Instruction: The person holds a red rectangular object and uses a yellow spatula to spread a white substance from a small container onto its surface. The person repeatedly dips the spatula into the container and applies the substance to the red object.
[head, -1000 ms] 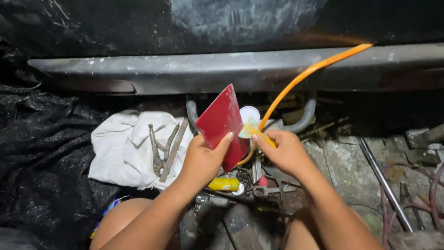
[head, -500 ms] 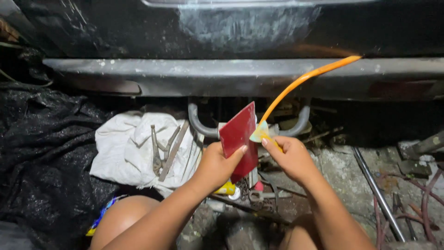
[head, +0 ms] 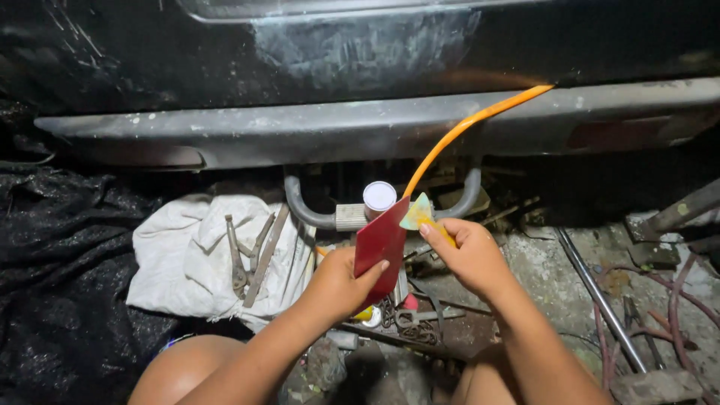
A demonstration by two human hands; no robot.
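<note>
My left hand (head: 339,283) holds a flat dark red card (head: 380,244) upright by its lower edge. My right hand (head: 469,255) grips a small putty knife (head: 418,213) with a yellow handle, its pale smeared blade touching the card's top right corner. Both hands are low in the middle of the head view, in front of a grey car bumper (head: 360,131). A small can with a white lid (head: 379,196) stands just behind the card.
An orange hose (head: 465,127) curves from behind the blade up to the bumper. A white cloth (head: 187,255) on the left carries pliers (head: 238,259) and metal strips. Black plastic sheeting (head: 60,285) lies far left. Metal rods (head: 596,289) and cables lie right; small tools clutter the ground below my hands.
The view has shifted down relative to the car. The card has tilted more edge-on and the blade now rests at its top corner.
</note>
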